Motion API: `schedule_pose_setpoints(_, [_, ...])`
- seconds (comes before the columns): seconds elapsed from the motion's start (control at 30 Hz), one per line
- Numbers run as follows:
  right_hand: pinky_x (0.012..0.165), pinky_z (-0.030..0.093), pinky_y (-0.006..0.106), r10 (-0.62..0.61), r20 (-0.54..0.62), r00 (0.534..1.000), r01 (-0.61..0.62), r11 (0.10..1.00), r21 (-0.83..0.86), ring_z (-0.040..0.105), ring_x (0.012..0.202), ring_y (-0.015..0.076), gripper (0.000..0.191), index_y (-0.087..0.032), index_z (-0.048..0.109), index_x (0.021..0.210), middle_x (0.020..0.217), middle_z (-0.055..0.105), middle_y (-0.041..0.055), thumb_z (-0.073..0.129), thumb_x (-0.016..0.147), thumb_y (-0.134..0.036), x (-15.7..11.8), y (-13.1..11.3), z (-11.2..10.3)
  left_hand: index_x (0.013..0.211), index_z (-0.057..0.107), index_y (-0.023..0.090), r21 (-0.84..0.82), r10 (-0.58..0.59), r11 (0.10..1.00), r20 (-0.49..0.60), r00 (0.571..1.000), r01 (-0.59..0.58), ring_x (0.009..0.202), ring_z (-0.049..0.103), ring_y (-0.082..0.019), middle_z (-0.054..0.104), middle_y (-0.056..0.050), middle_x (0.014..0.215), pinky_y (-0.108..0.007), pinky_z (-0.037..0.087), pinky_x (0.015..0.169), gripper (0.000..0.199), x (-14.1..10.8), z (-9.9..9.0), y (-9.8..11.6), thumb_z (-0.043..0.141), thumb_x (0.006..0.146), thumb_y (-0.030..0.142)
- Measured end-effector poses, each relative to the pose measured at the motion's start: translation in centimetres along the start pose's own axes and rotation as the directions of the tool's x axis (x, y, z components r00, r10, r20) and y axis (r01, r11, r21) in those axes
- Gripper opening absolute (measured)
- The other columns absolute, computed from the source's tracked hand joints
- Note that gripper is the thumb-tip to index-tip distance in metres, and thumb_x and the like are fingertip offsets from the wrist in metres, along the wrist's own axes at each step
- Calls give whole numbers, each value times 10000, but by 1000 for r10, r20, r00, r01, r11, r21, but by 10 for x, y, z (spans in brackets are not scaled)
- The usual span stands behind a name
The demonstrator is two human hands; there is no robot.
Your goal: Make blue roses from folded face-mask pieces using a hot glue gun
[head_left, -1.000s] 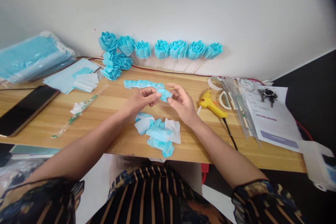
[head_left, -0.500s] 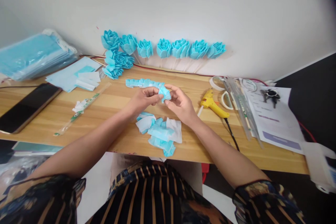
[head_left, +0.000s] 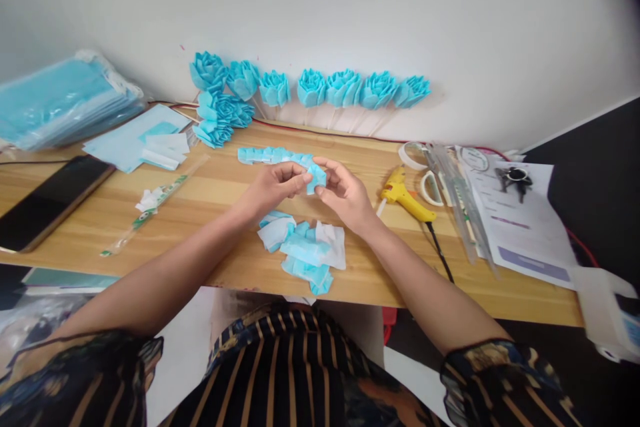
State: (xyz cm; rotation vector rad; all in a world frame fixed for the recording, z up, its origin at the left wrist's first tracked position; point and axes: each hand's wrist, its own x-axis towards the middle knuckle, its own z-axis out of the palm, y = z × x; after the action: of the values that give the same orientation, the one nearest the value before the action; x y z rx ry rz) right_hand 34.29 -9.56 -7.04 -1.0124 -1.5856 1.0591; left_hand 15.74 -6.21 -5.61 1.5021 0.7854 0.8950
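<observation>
Between both hands is a small blue fabric petal (head_left: pixel 316 180), held above the middle of the table. My left hand (head_left: pixel 280 185) pinches its left side between thumb and finger. On its right side, my right hand (head_left: pixel 346 195) grips it with thumb and fingertips. Just behind the hands lies a row of folded blue petals (head_left: pixel 270 155), partly hidden by the fingers. Nearer to me, below the hands, is a loose pile of blue and white fabric pieces (head_left: pixel 307 250).
Several blue fabric roses (head_left: pixel 344 89) on sticks lean against the wall. A yellow glue gun (head_left: pixel 407 199), tape rolls, and keys (head_left: pixel 516 178) on paper lie right. Left are a phone (head_left: pixel 55 203), cut sheets (head_left: pixel 133 140) and a bag of blue masks (head_left: pixel 70 100).
The petal in my hands has turned and looks flatter and more squared than before. Both hands keep nearly the same place; the view has shifted slightly.
</observation>
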Motion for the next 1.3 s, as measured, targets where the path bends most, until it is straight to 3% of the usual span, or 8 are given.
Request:
schedule_pose_setpoints(0.27, [928, 502, 363, 20, 95, 995, -27, 997, 70, 624, 994, 191, 441, -268, 581, 1284, 1034, 665, 31, 643, 880, -433, 0, -9, -8, 733, 632, 151, 17, -2, 1000, -35, 999, 3, 605, 451, -91, 575, 12, 664, -246, 345, 589, 258, 1, 0, 4, 719, 748, 394])
schedule_pose_setpoints(0.5, [732, 498, 285, 76, -7, 997, -76, 996, 38, 589, 772, 133, 389, -238, 658, 1179, 866, 645, -2, 699, 827, -399, 3, -6, -13, 685, 633, 151, 202, 18, 979, 20, 1000, -21, 583, 432, -95, 547, 10, 618, -252, 315, 560, 250, -3, 2, 3, 708, 769, 374])
schedule_pose_setpoints(0.63, [758, 519, 292, 82, -87, 993, -75, 994, 77, 608, 797, 136, 364, -247, 657, 1168, 863, 644, -6, 683, 829, -376, 3, -6, -11, 754, 680, 145, 137, 50, 989, 34, 998, -54, 645, 492, -110, 618, -16, 708, -255, 366, 609, 301, -2, 1, 2, 700, 796, 442])
schedule_pose_setpoints(0.8, [834, 543, 322, 87, -136, 987, -65, 986, 154, 647, 849, 151, 354, -264, 657, 1151, 901, 679, -7, 701, 813, -358, 4, -6, -11, 744, 671, 152, 159, 51, 986, 42, 998, -57, 630, 468, -101, 608, -6, 706, -246, 348, 586, 239, -1, 0, 0, 699, 792, 384])
schedule_pose_setpoints(1.03, [860, 540, 336, 105, -67, 992, -95, 987, 129, 648, 883, 163, 352, -244, 684, 1126, 946, 705, 15, 676, 839, -448, 3, -6, -11, 696, 653, 155, 241, 23, 970, 37, 999, -31, 563, 401, -88, 544, 14, 618, -244, 286, 535, 226, -2, 0, 2, 671, 798, 356])
schedule_pose_setpoints(1.3, [807, 521, 305, 83, -8, 997, -82, 990, 113, 608, 824, 136, 319, -259, 690, 1129, 939, 683, 1, 692, 835, -384, 1, -9, -10, 732, 667, 149, 197, -26, 980, 65, 998, 12, 583, 441, -93, 581, 6, 648, -245, 305, 555, 231, -2, 0, 2, 675, 804, 369])
